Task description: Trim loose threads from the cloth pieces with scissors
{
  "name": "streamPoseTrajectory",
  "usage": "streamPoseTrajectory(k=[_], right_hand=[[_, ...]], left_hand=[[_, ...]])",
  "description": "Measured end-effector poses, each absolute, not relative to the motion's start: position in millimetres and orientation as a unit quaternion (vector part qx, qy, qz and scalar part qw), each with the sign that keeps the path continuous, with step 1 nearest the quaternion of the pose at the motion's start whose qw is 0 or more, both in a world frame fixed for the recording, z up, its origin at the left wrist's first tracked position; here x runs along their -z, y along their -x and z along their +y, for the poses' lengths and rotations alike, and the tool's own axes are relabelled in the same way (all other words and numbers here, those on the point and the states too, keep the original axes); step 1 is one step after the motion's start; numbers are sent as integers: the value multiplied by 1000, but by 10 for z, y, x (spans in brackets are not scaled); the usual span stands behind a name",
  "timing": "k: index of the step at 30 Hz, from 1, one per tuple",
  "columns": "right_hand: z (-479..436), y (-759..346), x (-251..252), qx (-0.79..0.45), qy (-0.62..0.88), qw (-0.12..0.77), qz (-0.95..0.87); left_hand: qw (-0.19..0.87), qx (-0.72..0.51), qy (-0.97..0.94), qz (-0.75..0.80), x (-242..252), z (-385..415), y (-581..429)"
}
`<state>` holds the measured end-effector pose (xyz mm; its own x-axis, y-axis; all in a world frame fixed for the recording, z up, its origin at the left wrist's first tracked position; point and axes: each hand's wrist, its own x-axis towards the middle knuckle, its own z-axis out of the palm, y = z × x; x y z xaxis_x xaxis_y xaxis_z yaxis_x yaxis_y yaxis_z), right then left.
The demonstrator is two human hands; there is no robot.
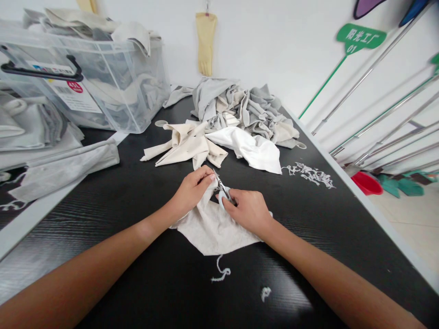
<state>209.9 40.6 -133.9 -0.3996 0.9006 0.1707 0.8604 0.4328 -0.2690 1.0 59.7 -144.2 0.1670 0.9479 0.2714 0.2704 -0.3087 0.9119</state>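
My left hand pinches the upper end of an off-white cloth bag, whose body spreads below on the black table. My right hand is closed around scissors with pale blue handles, its fingers in the loops. The scissor tips point up and left, right beside the pinched cloth; I cannot tell whether the blades touch it. A piece of white cord lies just below the bag's lower edge, and a small cord scrap sits farther right.
Beige cloth, white cloth and a heap of grey cloths lie beyond my hands. Cut cords are piled at right. A clear plastic box and folded cloths stand left. Brooms and a red dustpan are off the right edge.
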Motion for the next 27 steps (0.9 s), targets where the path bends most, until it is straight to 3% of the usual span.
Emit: streamPoseTrajectory(k=[13,19,27], right_hand=[[397,-2066,1316,-67,542,138,-826],[423,-2084,1284,-156,551,184,-798],[461,-2102,1183,-188,581,177,-771]], left_hand=[[382,-455,-665,452,1472,590,-40],[397,-444,-667,448,1471,603,-19],[393,-442,-661,461,1465,598,-16]])
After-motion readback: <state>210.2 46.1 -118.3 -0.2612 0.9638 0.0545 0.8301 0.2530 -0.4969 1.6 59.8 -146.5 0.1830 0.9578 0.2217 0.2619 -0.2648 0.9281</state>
